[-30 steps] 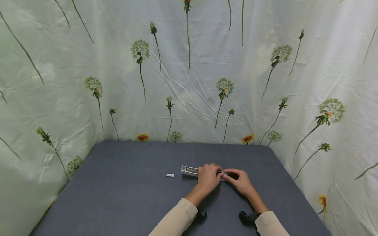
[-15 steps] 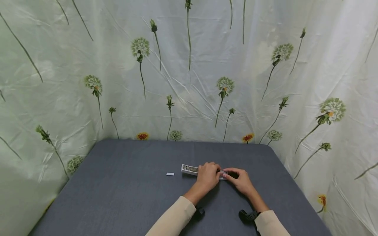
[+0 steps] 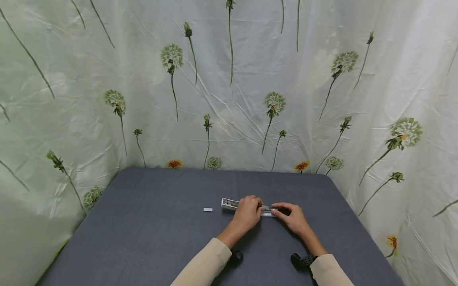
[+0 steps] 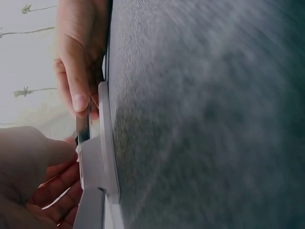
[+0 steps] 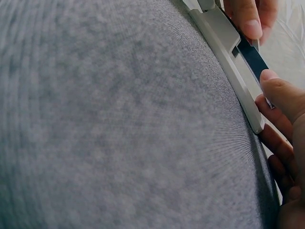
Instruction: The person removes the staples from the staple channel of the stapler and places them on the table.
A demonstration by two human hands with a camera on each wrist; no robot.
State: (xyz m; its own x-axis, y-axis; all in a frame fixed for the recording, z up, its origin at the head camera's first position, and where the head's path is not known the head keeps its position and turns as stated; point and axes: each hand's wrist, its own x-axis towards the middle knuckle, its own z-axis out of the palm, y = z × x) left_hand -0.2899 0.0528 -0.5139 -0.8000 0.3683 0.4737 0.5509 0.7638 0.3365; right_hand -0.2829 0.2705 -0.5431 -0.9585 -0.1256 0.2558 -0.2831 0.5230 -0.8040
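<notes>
A white stapler [image 3: 268,214] lies along the table with its top folded back and its metal magazine [image 5: 253,61] exposed. My left hand [image 3: 247,212] bends over its middle, thumb and fingertips gripping close beside the magazine; the palm hides part of the body in the head view. At the right end my right hand [image 3: 292,219] pinches the magazine tip, thumb [image 5: 281,93] on top and fingers below. The white base [image 4: 108,143] rests along the cloth in the left wrist view. A small pale rectangular strip [image 3: 208,209] lies left of the stapler.
The table [image 3: 150,238] is covered in dark grey cloth. A pale curtain [image 3: 229,99] with dandelion prints hangs behind and along both sides. Black wrist straps [image 3: 302,260] show below the hands.
My left hand has shifted slightly left along the stapler, and more of the magazine shows between the hands. My right hand keeps its grip at the end. The small strip stays put.
</notes>
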